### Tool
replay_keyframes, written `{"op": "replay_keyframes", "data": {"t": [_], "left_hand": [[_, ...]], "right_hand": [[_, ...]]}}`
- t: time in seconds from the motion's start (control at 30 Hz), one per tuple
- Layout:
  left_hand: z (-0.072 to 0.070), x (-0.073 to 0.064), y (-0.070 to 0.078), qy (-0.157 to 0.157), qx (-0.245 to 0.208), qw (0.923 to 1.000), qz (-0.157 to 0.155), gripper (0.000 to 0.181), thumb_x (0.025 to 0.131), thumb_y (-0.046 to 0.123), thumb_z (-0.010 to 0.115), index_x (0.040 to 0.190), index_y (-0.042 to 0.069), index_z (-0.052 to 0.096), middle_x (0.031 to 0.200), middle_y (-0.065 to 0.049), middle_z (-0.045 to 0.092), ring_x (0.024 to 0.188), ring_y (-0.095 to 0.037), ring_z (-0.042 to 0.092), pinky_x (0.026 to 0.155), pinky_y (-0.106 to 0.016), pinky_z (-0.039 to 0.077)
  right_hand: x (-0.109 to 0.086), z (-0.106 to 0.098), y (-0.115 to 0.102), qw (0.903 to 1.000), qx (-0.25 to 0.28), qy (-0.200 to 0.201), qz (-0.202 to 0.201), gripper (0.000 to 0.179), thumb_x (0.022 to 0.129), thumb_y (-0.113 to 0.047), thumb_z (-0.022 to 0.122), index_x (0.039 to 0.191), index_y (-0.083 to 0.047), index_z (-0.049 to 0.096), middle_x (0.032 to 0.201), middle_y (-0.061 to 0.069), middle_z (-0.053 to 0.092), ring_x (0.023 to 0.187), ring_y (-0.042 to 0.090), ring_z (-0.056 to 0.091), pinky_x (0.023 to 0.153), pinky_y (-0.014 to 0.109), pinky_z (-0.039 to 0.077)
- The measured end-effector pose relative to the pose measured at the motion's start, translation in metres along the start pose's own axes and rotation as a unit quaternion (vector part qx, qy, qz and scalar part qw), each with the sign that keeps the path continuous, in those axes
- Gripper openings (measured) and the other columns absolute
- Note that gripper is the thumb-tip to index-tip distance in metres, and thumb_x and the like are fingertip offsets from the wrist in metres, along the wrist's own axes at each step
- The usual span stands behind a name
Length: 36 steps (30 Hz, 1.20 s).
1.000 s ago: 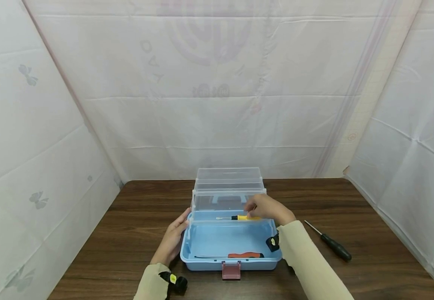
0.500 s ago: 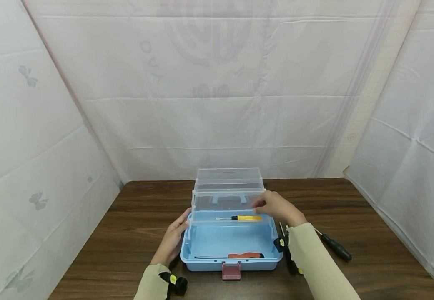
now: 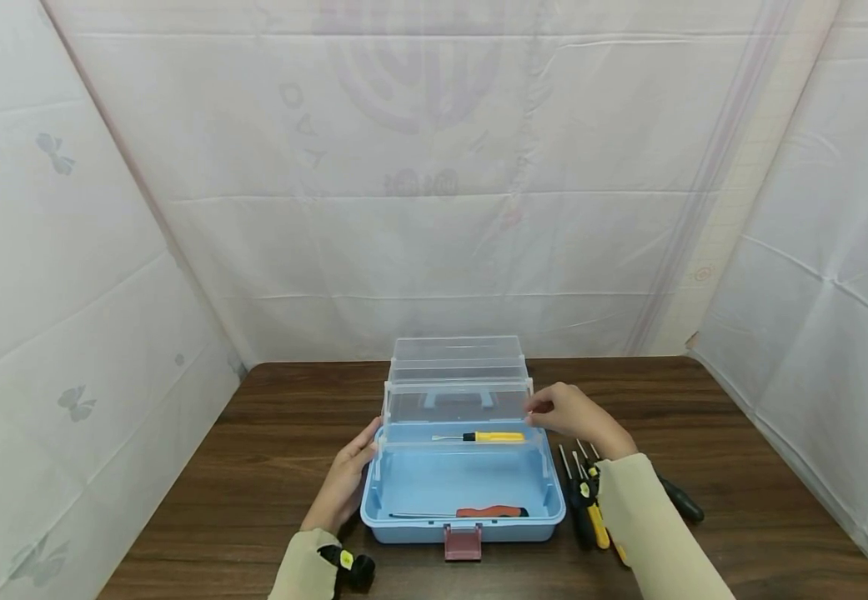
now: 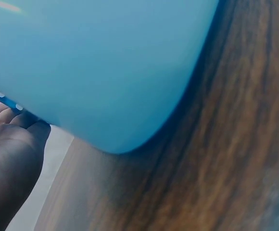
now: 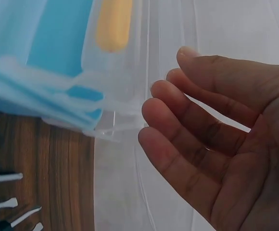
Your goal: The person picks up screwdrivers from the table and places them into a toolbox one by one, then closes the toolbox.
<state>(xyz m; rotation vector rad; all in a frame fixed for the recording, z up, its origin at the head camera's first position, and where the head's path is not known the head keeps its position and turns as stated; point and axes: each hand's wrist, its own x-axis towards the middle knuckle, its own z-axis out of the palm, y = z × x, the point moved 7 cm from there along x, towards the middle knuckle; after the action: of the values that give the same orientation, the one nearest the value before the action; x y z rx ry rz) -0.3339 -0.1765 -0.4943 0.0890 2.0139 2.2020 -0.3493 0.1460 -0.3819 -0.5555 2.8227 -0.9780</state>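
Note:
A light blue toolbox (image 3: 464, 475) stands with its clear lid and tray raised at the back. My left hand (image 3: 347, 475) holds its left side, fingers near the back corner. In the left wrist view, that hand (image 4: 12, 154) reaches the edge of the blue wall (image 4: 115, 82). A yellow-handled screwdriver (image 3: 497, 437) lies in the clear tray. On the floor of the box, along the front, lies a red-orange-handled screwdriver (image 3: 489, 511). My right hand (image 3: 572, 417) hovers by the tray's right end, its fingers (image 5: 168, 120) loosely bent around nothing.
Right of the box, several screwdrivers (image 3: 597, 525) with black and yellow handles lie on the wooden table (image 3: 276, 425), partly under my right sleeve. A dark-handled screwdriver (image 3: 683, 500) lies farther right. The pink latch (image 3: 462, 542) hangs at the front. White sheets enclose the table.
My right hand has let go of the yellow screwdriver, which stays in the tray, and has moved right, uncovering more screwdrivers on the table. My left hand has stayed on the toolbox.

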Motion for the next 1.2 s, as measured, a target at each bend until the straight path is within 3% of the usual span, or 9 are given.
{"op": "replay_keyframes", "data": {"t": [0.37, 0.57, 0.97, 1.2], "left_hand": [[0.000, 0.000, -0.001, -0.001, -0.002, 1.0000, 0.000, 0.051, 0.103, 0.015, 0.039, 0.152, 0.011, 0.027, 0.161, -0.009, 0.020, 0.148, -0.032, 0.013, 0.117, -0.053, 0.018], [0.000, 0.000, 0.000, -0.001, -0.002, 1.0000, 0.001, 0.051, 0.103, 0.014, 0.039, 0.152, 0.010, 0.027, 0.161, -0.009, 0.019, 0.149, -0.032, 0.012, 0.117, -0.053, 0.017], [-0.001, -0.001, -0.001, 0.001, -0.001, 1.0000, 0.003, 0.051, 0.103, 0.015, 0.040, 0.152, 0.010, 0.026, 0.161, -0.010, 0.018, 0.149, -0.033, 0.012, 0.117, -0.053, 0.017], [0.000, -0.001, 0.000, -0.003, -0.008, 1.0000, 0.004, 0.052, 0.103, 0.015, 0.040, 0.152, 0.009, 0.026, 0.161, -0.010, 0.018, 0.149, -0.032, 0.012, 0.117, -0.053, 0.017]], "right_hand": [[-0.017, -0.005, 0.017, 0.9990, 0.019, 0.013, 0.039, 0.022, 0.088, -0.012, 0.066, 0.105, 0.001, 0.070, 0.094, 0.008, 0.069, 0.079, 0.017, 0.060, 0.070, 0.032, 0.056], [-0.029, -0.005, 0.029, 0.9969, 0.046, 0.003, 0.064, 0.022, 0.089, -0.011, 0.064, 0.107, 0.001, 0.068, 0.093, 0.009, 0.068, 0.075, 0.018, 0.061, 0.072, 0.038, 0.057], [-0.041, -0.008, 0.056, 0.9972, 0.009, 0.016, 0.073, 0.024, 0.088, -0.016, 0.067, 0.105, 0.001, 0.070, 0.095, 0.011, 0.070, 0.081, 0.020, 0.064, 0.071, 0.039, 0.057], [-0.050, -0.009, 0.070, 0.9960, 0.014, 0.022, 0.085, 0.025, 0.088, -0.014, 0.066, 0.106, 0.003, 0.069, 0.092, 0.008, 0.070, 0.079, 0.017, 0.063, 0.070, 0.038, 0.056]]}}
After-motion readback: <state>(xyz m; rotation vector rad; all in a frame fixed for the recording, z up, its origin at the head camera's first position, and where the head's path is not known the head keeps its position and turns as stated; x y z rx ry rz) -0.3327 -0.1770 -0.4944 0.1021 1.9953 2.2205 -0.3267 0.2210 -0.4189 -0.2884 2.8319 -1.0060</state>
